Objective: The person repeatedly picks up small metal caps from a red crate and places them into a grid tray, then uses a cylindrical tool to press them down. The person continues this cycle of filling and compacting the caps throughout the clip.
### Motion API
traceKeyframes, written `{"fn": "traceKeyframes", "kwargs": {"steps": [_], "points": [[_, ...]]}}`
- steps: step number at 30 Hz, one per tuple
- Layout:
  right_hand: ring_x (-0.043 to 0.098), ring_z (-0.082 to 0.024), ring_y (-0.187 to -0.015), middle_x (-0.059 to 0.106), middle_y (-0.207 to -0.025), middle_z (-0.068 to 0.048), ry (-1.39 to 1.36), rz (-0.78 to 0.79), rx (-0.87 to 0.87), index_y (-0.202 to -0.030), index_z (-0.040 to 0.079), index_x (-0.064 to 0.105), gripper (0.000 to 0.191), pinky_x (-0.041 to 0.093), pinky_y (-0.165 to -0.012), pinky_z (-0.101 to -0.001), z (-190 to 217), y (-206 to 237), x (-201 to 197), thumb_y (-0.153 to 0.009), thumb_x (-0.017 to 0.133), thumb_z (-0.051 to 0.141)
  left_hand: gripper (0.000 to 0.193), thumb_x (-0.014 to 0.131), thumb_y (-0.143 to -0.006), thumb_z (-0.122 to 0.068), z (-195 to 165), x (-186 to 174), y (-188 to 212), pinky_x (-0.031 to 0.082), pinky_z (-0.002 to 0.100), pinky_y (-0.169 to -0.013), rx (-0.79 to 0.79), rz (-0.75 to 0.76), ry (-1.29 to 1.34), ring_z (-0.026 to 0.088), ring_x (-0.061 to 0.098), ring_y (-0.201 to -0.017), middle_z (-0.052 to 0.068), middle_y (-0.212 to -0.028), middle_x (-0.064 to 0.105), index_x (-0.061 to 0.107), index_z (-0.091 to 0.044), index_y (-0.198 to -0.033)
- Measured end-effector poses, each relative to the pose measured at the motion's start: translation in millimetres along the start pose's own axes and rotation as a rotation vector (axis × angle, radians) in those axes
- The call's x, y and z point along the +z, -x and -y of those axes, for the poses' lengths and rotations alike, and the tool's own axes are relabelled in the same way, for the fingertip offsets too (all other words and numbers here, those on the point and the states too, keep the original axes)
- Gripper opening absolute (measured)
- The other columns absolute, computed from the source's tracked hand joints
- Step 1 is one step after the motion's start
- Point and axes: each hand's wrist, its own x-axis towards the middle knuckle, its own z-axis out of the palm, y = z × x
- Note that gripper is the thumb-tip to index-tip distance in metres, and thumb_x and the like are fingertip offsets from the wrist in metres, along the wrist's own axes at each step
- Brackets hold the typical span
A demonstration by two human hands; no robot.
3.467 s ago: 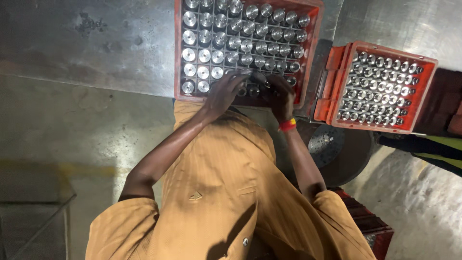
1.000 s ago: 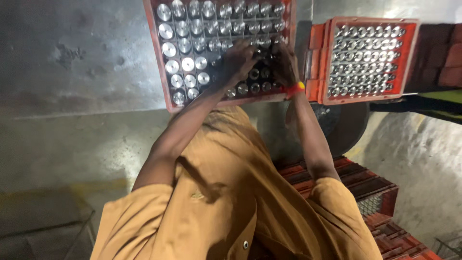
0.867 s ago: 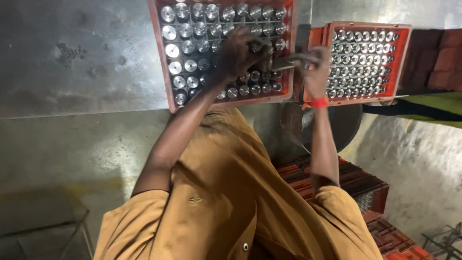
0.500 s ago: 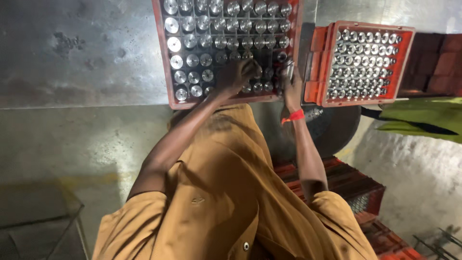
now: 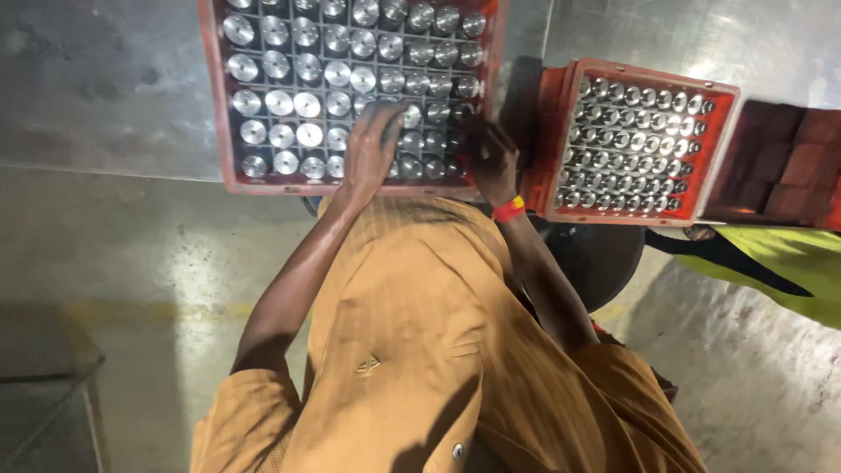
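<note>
A red crate (image 5: 215, 105) with a grid of shiny metal cylinders (image 5: 279, 103) stands on a steel surface in front of me. My left hand (image 5: 370, 147) lies on the cylinder tops in the crate's near right part, fingers spread and bent down, with nothing lifted. My right hand (image 5: 487, 159), with a red and yellow wristband (image 5: 509, 208), is in shadow at the crate's near right corner, touching the cylinders there. Whether it grips one is hidden.
A second red crate (image 5: 720, 149) full of smaller metal cylinders stands to the right, tilted. Dark red bricks or crates (image 5: 788, 158) lie beyond it. Yellow-green cloth (image 5: 771, 267) is at the right, and a dark round object (image 5: 591, 263) is below the second crate.
My right hand swung out toward the right crate, then came back to the near right corner of the big crate. My left hand stayed on the cylinders. The view shifted slightly.
</note>
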Motion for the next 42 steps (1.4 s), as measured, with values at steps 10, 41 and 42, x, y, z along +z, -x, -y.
{"fn": "traceKeyframes", "kwargs": {"steps": [10, 41, 42], "points": [[0.063, -0.034, -0.107, 0.072, -0.116, -0.012, 0.221, 0.303, -0.194, -0.117, 0.008, 0.072, 0.023, 0.05, -0.095, -0.0449, -20.9, -7.3, 24.8, -0.096, 0.076, 0.017, 0.044, 0.07, -0.092, -0.003, -20.1, 21.7, 12.6, 0.05, 0.052, -0.088, -0.168, -0.103, -0.277, 0.046, 0.061, -0.106, 0.028, -0.119, 0.062, 0.062, 0.001, -0.134], [0.07, -0.031, -0.097, 0.072, -0.11, -0.015, -0.583, -0.034, 0.418, -0.125, 0.005, 0.067, 0.036, 0.057, -0.082, -0.0393, -0.1, 22.5, 16.9, -0.093, 0.074, 0.02, 0.052, 0.06, -0.108, -0.035, 28.1, 12.0, 2.4, 0.046, 0.041, -0.095, -0.554, 0.356, 0.368, 0.023, 0.058, -0.123, 0.02, -0.151, 0.048, 0.047, -0.011, -0.153], [0.071, -0.032, -0.098, 0.071, -0.112, -0.016, -0.436, -0.003, 0.366, -0.126, 0.004, 0.066, 0.037, 0.058, -0.082, -0.0395, 1.4, 26.2, 21.4, -0.093, 0.074, 0.019, 0.053, 0.063, -0.104, -0.029, 26.1, 11.4, 6.1, 0.05, 0.04, -0.09, -0.501, 0.445, 0.184, 0.025, 0.061, -0.119, 0.021, -0.15, 0.049, 0.049, -0.011, -0.151]]}}
